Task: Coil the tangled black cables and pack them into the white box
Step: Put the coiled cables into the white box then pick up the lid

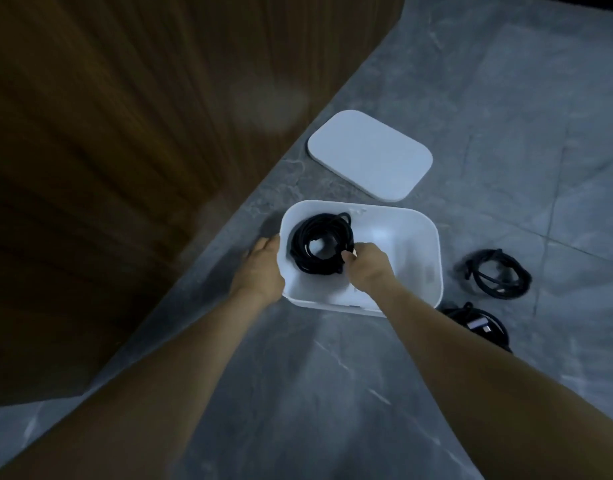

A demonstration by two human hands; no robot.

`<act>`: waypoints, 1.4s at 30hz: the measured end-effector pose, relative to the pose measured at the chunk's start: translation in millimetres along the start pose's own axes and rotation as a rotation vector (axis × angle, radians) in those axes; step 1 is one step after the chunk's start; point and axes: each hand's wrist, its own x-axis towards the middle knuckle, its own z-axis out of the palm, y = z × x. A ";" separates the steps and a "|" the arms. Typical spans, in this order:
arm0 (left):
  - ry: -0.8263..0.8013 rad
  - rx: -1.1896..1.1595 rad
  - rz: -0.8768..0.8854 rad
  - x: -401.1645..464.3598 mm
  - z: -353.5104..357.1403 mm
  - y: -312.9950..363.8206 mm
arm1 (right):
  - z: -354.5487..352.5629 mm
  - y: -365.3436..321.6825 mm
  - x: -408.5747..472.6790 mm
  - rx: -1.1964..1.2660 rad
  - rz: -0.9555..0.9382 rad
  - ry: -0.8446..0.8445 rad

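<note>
So far I judge the job about a third done: the white box (416,233) sits open on the grey marbled floor (332,393), its lid (369,154) lying flat just beyond it, and one coiled cable (320,245) is already inside, in the left half of the box. Two more black cable bundles remain outside to the right, a loose coil (495,273) near the box wall and another bundle (478,325) partly hidden behind my right forearm. My left hand (263,265) is pressed against the outer left wall, fingers laid along it to steady the box. My right hand (365,268) reaches down into the box, fingertips pinching the right edge of the coil.
</note>
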 end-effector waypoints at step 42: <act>-0.201 -0.180 0.332 -65.7 107.4 192.9 | -150.7 191.2 -106.6 0.209 0.425 0.287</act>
